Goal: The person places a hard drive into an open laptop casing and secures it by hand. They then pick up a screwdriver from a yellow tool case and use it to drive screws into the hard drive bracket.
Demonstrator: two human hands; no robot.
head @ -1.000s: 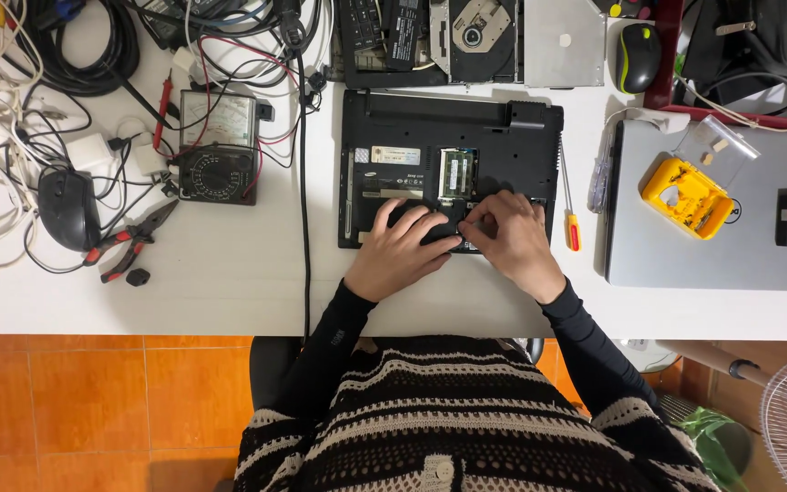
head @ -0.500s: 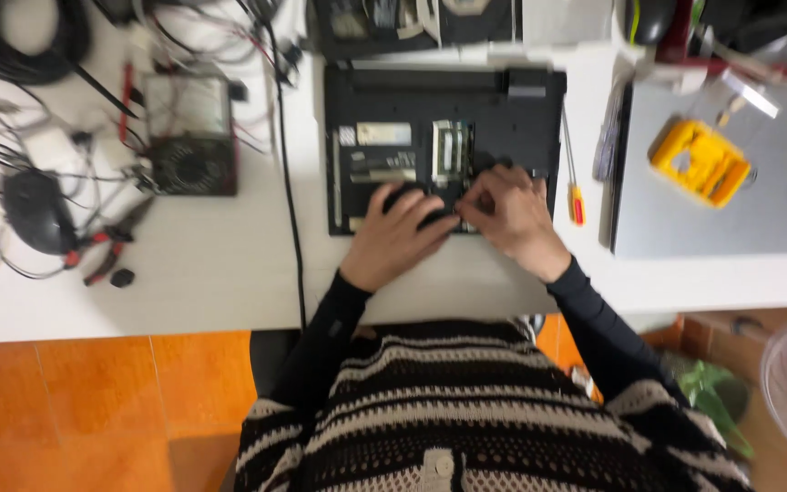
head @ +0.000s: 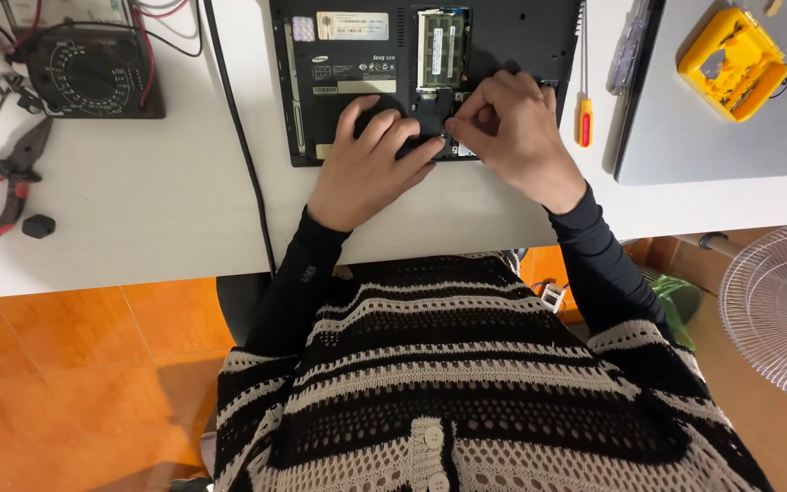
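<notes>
left hand (head: 371, 159) lies flat, fingers spread, grip open, on the near edge of the upturned laptop (head: 503, 46) on the counter (head: 138, 219) | right hand (head: 512, 128) pinches a small black cover (head: 430, 137); fingertips of both meet there | beyond: memory slot (head: 444, 46); screwdriver (head: 583, 100) right

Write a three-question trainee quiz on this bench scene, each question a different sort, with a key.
1. True or false: both hands rest on the upturned black laptop.
2. Which tool lies on the table just right of the laptop? A) red-handled pliers B) screwdriver with an orange and red handle C) hammer
3. Fill in: the yellow case sits on a closed grey ____.

Key
1. True: the left hand and right hand meet at its near edge.
2. B, the screwdriver; the pliers lie far left near the black meter.
3. Laptop: the yellow case is on the grey laptop.
</notes>
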